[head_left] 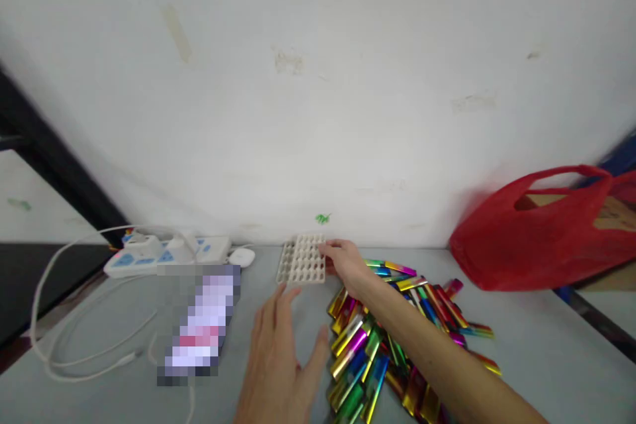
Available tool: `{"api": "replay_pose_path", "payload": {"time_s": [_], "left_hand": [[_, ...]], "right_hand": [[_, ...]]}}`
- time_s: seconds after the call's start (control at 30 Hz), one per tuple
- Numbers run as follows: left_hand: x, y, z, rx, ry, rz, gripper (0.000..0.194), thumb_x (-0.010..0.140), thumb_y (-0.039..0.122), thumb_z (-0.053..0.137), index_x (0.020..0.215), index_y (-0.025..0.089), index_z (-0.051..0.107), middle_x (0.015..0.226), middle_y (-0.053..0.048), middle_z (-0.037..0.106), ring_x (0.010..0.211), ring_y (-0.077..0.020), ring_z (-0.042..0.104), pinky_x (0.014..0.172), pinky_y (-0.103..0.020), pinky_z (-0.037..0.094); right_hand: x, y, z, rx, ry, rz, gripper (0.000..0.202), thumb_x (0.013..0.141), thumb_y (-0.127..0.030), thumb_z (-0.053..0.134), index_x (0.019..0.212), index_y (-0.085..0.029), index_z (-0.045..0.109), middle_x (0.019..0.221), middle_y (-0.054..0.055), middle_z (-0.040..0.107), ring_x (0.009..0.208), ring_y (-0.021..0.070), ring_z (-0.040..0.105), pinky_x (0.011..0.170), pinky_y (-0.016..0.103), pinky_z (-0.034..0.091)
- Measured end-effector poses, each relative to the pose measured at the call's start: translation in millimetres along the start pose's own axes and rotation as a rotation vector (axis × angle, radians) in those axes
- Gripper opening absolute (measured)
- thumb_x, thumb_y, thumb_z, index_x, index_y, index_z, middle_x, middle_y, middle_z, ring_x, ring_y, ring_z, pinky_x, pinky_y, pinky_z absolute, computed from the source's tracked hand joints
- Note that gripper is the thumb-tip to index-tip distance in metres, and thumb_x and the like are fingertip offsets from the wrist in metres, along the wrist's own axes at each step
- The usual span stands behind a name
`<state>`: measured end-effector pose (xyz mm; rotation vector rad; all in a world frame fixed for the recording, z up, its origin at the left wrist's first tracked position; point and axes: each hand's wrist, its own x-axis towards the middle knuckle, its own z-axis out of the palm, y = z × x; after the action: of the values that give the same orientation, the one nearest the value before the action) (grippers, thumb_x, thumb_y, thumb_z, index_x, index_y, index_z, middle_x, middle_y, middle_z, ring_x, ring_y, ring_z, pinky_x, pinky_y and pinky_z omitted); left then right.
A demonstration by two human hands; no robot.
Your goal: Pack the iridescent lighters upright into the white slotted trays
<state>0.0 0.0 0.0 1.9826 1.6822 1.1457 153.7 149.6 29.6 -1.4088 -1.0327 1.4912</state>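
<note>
Pinching a pale, pocketed tray, the right hand hangs beside glossy, elongated pieces; the left hand is splayed.

My right arm comes in from the lower right, its bare forearm slanting up and leftward. At its end my right hand points left, fingertips drawn together in a pinch. My left hand is lower and nearer me, its fingers reaching forward, slightly bent, its thumb spread wide to the right.
</note>
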Motion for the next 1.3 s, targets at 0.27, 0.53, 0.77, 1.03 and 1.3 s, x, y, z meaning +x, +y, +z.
{"api": "replay_pose_path", "payload": {"time_s": [0.27, 0.53, 0.77, 1.03, 1.3], "left_hand": [[63, -29, 23.2, 0.085, 0.169, -0.104, 0.086, 0.090, 0.049, 0.075, 0.160, 0.009, 0.044, 0.153, -0.027, 0.062, 0.145, -0.0499, 0.057, 0.121, -0.072, 0.048], [67, -47, 38.6, 0.197, 0.211, 0.017, 0.066, 0.100, 0.046, 0.067, 0.152, 0.009, 0.051, 0.137, -0.025, 0.070, 0.126, -0.0485, 0.066, 0.108, -0.066, 0.057], [67, -32, 29.8, 0.224, 0.233, -0.018, 0.069, 0.102, 0.047, 0.064, 0.157, 0.008, 0.046, 0.146, -0.026, 0.065, 0.137, -0.0486, 0.062, 0.115, -0.069, 0.054], [-23, 6, 26.1, 0.100, -0.107, 0.268, 0.102, 0.095, 0.051, 0.078, 0.180, 0.034, 0.024, 0.173, -0.019, 0.051, 0.157, -0.0493, 0.052, 0.120, -0.069, 0.054], [-45, 3, 79.5, 0.193, -0.206, 0.340, 0.131, 0.085, 0.069, 0.086, 0.184, 0.032, 0.009, 0.188, -0.022, 0.028, 0.165, -0.0623, 0.033, 0.120, -0.082, 0.047]], "right_hand": [[11, 2, 25, -0.449, 0.160, -0.129, 0.025, 0.107, -0.034, 0.078, 0.124, -0.016, 0.074, 0.119, 0.008, 0.078, 0.102, 0.0242, 0.077, 0.091, 0.043, 0.066], [-72, -10, -10, -0.815, 0.106, -0.531, 0.016, 0.110, -0.029, 0.065, 0.118, -0.021, 0.076, 0.110, 0.008, 0.077, 0.099, 0.0253, 0.073, 0.094, 0.038, 0.053], [-175, 31, -101, -1.078, 0.072, -0.855, 0.015, 0.110, -0.029, 0.061, 0.114, -0.027, 0.075, 0.114, 0.010, 0.075, 0.107, 0.0309, 0.071, 0.104, 0.050, 0.055], [-166, 98, -257, -1.013, 0.413, -0.508, 0.064, 0.112, -0.062, 0.052, 0.170, -0.034, 0.054, 0.182, 0.011, 0.042, 0.168, 0.0417, 0.036, 0.136, 0.070, 0.033], [-140, 96, -259, -0.922, 0.292, -0.480, 0.069, 0.115, -0.067, 0.042, 0.171, -0.029, 0.054, 0.186, 0.011, 0.036, 0.173, 0.0345, 0.030, 0.141, 0.062, 0.023]]}}
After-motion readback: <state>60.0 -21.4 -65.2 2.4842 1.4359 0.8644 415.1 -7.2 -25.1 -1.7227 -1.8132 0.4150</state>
